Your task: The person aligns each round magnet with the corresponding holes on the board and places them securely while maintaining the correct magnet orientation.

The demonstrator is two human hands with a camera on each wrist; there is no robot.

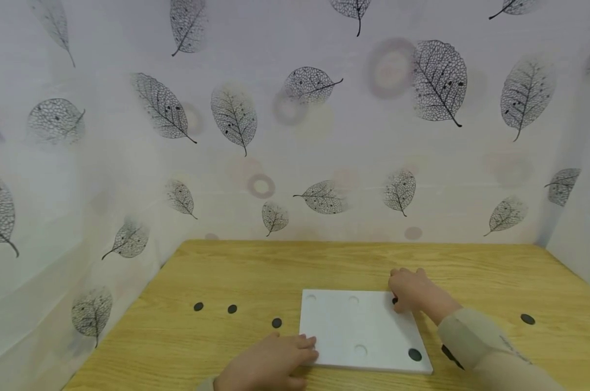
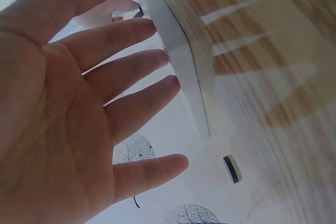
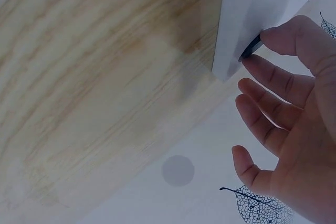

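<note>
A white rectangular board (image 1: 343,326) with shallow round recesses lies on the wooden table. At its far right corner my right hand (image 1: 414,290) pinches a black disc (image 3: 251,47) between thumb and index finger, the disc's edge right at the board's surface. The other fingers of that hand are spread and loosely bent. My left hand (image 1: 270,361) rests its straight, parted fingertips (image 2: 170,82) on the board's near left edge. Another black disc (image 1: 414,354) sits at the near right corner of the board. Round recesses show along the far edge and near the front middle.
Three black discs, the closest being one disc (image 1: 277,323), lie on the table (image 1: 255,266) left of the board. To the right is another disc (image 1: 527,319), and a dark piece (image 1: 452,357) partly hidden by my right sleeve. A leaf-patterned curtain (image 1: 295,146) surrounds the table.
</note>
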